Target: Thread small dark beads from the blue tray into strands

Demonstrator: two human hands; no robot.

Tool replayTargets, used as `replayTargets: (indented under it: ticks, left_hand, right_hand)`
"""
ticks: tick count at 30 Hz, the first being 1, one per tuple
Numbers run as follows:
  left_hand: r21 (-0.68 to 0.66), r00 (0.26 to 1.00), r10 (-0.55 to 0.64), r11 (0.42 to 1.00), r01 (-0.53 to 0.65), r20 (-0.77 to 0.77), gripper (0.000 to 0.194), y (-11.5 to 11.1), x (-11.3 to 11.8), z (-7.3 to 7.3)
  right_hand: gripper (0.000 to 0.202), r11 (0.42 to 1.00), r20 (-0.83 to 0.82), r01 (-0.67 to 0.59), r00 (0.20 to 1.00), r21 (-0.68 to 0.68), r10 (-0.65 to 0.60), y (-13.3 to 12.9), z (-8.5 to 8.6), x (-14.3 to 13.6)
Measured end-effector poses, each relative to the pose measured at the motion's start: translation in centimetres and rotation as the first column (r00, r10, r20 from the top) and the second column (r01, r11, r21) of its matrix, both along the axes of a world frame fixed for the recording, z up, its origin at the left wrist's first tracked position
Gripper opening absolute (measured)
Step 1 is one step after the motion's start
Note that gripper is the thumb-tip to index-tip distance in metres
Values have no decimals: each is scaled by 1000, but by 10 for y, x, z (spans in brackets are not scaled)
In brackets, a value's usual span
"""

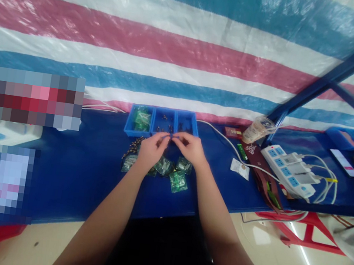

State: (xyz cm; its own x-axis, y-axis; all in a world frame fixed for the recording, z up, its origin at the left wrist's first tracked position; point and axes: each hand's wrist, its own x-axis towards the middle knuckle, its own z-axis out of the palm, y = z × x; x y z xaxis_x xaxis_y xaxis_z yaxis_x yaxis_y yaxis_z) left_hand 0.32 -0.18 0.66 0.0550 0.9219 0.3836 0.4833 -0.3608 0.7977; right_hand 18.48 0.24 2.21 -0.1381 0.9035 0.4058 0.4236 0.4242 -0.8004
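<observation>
Blue table (84, 159): open left of centre; front edge lower middle.
Left hand (152, 149), right hand (193, 150): fingertips pinching a small dark piece (170, 136).
Brown bag (260, 176): white lettering, unreadable.

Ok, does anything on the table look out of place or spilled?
A drink cup sits near the power strip, an odd spot given the spill risk. Small dark parts lie loose outside the blue tray, perhaps on purpose. No spilled liquid shows.

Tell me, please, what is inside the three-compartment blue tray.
The left compartment holds green packets; the middle compartment and right compartment hold small dark parts. The right hand covers the right compartment's front, so anything there is hidden.
</observation>
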Motion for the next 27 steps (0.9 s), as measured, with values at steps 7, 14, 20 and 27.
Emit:
replayTargets:
  ticks: [7,14,20,27]
  left_hand:
    - [-10,1000,-2,1000,2,-2,33,0,1,-2]
    - [-6,1000,-2,1000,2,18,35,-1,0,1]
    - [5,1000,1,1000,-1,16,32,0,0,2]
    - [15,1000,18,1000,-18,7,32,0,0,1]
  right_hand:
    - [24,1000,0,19,1000,-1,-19,0,2,1]
    - [26,1000,2,11,1000,7,-11,-1,4,0]
    - [27,1000,28,6,1000,2,-6,-1,4,0]
    - [26,1000,1,19,1000,12,-19,0,1,1]
